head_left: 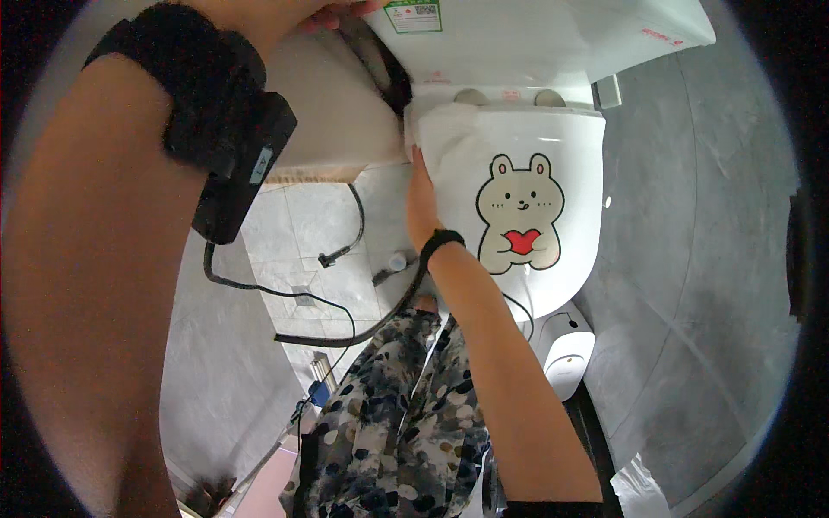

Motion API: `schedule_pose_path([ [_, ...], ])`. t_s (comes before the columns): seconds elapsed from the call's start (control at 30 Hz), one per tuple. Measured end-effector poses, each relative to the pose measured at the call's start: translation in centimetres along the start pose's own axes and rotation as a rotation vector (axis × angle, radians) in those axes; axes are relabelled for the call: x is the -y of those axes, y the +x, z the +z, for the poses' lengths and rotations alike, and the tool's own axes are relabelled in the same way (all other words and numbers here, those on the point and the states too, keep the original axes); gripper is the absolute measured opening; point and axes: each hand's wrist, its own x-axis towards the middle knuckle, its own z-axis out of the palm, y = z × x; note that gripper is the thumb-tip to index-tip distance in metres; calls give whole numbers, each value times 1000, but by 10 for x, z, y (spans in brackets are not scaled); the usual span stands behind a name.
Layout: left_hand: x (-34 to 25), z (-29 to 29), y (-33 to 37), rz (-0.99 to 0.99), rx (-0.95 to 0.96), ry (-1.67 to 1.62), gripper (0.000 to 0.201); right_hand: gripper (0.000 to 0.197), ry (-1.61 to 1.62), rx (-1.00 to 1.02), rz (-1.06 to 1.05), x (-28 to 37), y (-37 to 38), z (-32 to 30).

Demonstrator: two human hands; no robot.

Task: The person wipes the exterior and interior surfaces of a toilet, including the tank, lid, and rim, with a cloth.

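My right hand (421, 200) is at the left edge of a closed white toilet lid (579, 198). It presses what looks like a soft white cloth (456, 138) against the lid's rear left corner; most of its fingers are hidden. A cartoon bear sticker (520, 214) with a red heart is on the lid. My left hand (332, 15) reaches to the upper edge of the view, beside the toilet's white tank (527, 47). Only some fingertips show there, and their grip cannot be made out. A black strapped device (237, 164) sits on my left wrist.
Left of the toilet stands a pale cabinet (332, 121) above light floor tiles (294, 224). A loose black hose (345, 341) and a short cable (358, 220) are below it. A white bin-like device (570, 363) stands by the toilet's front right. Grey wall (691, 216) is at right.
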Motion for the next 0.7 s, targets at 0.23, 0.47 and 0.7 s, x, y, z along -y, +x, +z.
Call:
schedule_pose_path([
  [0.23, 3, -6, -11, -210, -2, -303, 23, 41, -667, 12, -77, -41, -52, -40],
  [0.47, -23, -20, -42, -69, -31, -522, 21, 33, -1635, 377, -131, -116, -98, -149],
  [0.7, -31, -25, -82, -17, -18, -731, 21, 21, -1873, 486, -682, -74, -169, -197],
])
